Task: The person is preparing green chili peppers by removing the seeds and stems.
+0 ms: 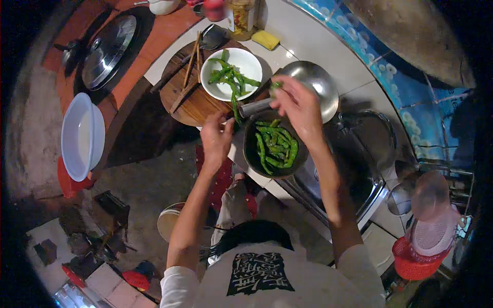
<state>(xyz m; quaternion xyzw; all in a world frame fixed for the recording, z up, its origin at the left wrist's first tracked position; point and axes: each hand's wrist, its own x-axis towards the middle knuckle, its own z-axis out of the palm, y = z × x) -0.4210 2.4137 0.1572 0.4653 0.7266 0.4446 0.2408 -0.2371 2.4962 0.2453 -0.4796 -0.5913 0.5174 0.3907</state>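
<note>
My left hand [216, 136] is at the right edge of a round wooden board [173, 92], its fingertips at the lower end of a long green pepper [234, 104] that hangs over the rim of a white bowl [206, 73]. More green peppers [227, 75] lie in the bowl. My right hand [294, 102], slightly blurred, holds a small green pepper piece [276, 87] between thumb and fingers, above a metal handle [256, 107]. Below it, a dark pan [250, 163] holds several long green peppers [277, 142]. Chopsticks [191, 63] and a cleaver-like dark tool [171, 75] lie on the board.
A steel wok [327, 86] lies right of the bowl, beside a sink with a faucet [366, 113]. A yellow sponge [265, 40] and a glass jar [242, 21] stand behind. Left are a lidded pot [111, 50] and a pale blue basin [98, 131]; red baskets [418, 261] are at right.
</note>
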